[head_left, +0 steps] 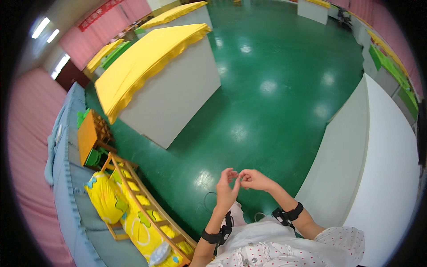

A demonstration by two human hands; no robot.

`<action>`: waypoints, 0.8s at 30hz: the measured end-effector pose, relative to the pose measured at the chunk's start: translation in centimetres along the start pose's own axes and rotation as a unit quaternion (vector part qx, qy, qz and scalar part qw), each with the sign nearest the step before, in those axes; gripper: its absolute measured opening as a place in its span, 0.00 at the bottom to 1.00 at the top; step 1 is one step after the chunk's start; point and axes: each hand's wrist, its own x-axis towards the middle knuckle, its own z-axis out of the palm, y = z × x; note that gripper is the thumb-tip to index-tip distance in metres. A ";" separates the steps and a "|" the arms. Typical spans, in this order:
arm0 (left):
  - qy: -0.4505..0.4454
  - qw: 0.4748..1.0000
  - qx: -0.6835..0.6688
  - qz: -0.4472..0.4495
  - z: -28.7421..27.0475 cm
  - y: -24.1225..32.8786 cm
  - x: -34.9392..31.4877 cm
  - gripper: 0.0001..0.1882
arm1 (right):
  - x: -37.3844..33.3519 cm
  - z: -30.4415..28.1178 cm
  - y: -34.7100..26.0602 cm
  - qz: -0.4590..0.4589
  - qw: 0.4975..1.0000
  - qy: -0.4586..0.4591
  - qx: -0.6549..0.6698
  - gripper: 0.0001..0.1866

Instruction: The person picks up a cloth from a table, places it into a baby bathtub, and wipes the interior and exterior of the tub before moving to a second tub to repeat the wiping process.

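Observation:
My left hand (228, 188) and my right hand (257, 180) are raised in front of my body, with their fingertips meeting or nearly so. The left fingers are curved and stand a little apart from the thumb, with no object visible among them. On the right, thumb and fingers are drawn together in a pinch close to the left thumb. Anything between those fingertips is too small to make out. A black strap (212, 237) circles the left forearm, and another black strap (294, 212) circles the right one.
A wooden-railed cot (153, 205) with yellow bedding (135, 224) stands at lower left, near a small wooden table (89, 135). A grey partition (178, 86) with a yellow cloth top rises ahead. To my right is a white panel or counter (382, 164). The floor (275, 115) is green and glossy.

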 end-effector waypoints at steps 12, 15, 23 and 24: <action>-0.385 0.915 0.021 0.120 8.2 -5.0 33.9 0.21 | 15.1 -21.6 -7.3 0.016 0.901 0.264 0.343 0.16; -0.392 0.886 -0.221 -0.112 12.8 -5.3 44.8 0.17 | 22.0 -29.4 -10.8 -0.065 0.901 0.292 0.313 0.16; -0.170 0.913 -0.349 -0.124 17.1 -3.8 73.1 0.22 | 45.6 -45.4 -19.7 -0.193 0.891 0.185 0.367 0.31; -0.132 0.942 -0.305 -0.039 18.2 -3.7 78.6 0.23 | 49.8 -48.9 -21.2 -0.227 0.878 0.119 0.405 0.33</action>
